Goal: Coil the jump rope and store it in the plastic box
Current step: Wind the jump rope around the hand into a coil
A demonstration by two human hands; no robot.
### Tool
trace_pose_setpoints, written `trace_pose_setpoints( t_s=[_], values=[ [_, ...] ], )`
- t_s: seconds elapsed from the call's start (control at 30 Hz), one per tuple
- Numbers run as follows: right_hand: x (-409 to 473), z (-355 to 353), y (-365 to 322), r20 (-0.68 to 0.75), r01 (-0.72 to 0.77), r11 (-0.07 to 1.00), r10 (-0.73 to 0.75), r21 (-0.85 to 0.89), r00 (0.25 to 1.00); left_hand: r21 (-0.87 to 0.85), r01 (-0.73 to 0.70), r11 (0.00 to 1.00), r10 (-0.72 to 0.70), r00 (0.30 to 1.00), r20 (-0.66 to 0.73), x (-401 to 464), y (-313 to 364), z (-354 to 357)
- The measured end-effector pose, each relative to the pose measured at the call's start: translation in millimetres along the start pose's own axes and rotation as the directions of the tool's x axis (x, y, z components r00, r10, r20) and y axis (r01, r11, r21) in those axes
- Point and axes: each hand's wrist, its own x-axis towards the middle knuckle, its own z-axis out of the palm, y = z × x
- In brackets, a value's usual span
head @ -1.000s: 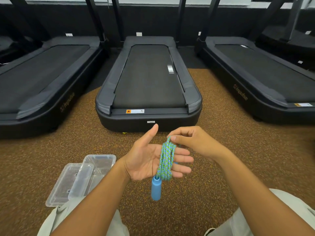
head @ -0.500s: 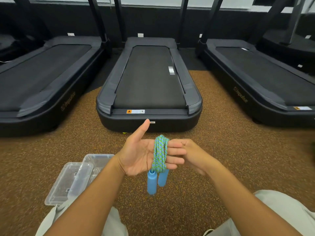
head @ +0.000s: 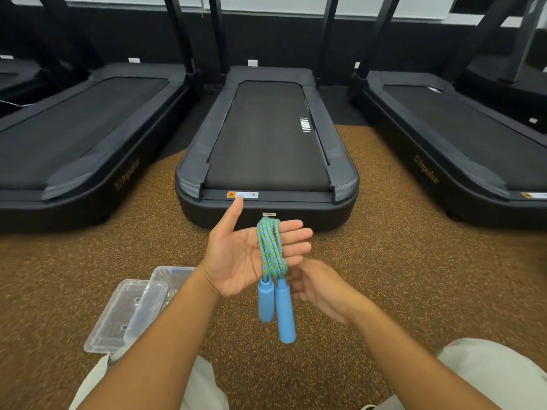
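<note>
Braided green-and-blue cord, the jump rope (head: pixel 270 247), is wound in several turns round the straight fingers (head: pixel 291 236) of the left hand (head: pixel 236 255), which is held palm up with the thumb raised, so the fingers are relaxed and simply carry the loops rather than clenching them. Both blue handles (head: pixel 278 306) hang side by side below the palm, one lower than the other. The right hand (head: pixel 318 287) sits just beside them, fingers loosely curled and grasping nothing that can be seen (whether a fingertip brushes the nearer handle is hard to tell). To my eye the winding is about done, and the step in hand is getting the bundle off the fingers without letting it spring apart: it would pay to pinch the loops together across their middle with the right hand, slide them off the left fingertips as one stack, and fold the handles against the coil so that it fits the box. The clear plastic box (head: pixel 168 279) lies open on the speckled rubber floor (head: pixel 384 276) at the left, near a knee, with its lid (head: pixel 124 318) overlapping its near side. By count: one rope, two handles, one box, one lid, two hands, and three treadmills in full view, the middle treadmill (head: pixel 266 143) straight ahead.
</note>
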Motion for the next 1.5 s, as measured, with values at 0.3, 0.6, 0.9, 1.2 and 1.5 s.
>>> trace_pose_setpoints(
  t_s=[0.3, 0.6, 0.9, 1.2, 1.5],
  values=[
    [-1, 6, 2, 0.122, 0.105, 0.982, -0.124, 0.154, 0.985, -0.033, -0.064, 0.997, 0.062, 0.997, -0.050, 1, 1, 2],
    [-4, 7, -3, 0.208, -0.013, 0.902, -0.086, 0.432, 0.974, -0.031, -0.075, 0.997, 0.073, 0.995, -0.070, -1, 2, 7],
    [-3, 15, -6, 0.166, -0.040, 0.915, -0.030, 0.401, 0.986, 0.080, -0.009, 0.997, 0.014, 0.998, -0.062, -4, -2, 17],
    [-7, 20, -14, 0.080, 0.122, 0.919, -0.163, 0.374, 0.983, 0.243, 0.024, 0.970, 0.051, 0.953, -0.299, -4, 1, 22],
    [-4, 23, -15, 0.029, 0.162, 0.945, -0.178, 0.285, 0.984, 0.425, 0.102, 0.900, 0.062, 0.933, -0.355, -4, 5, 26]
  ],
)
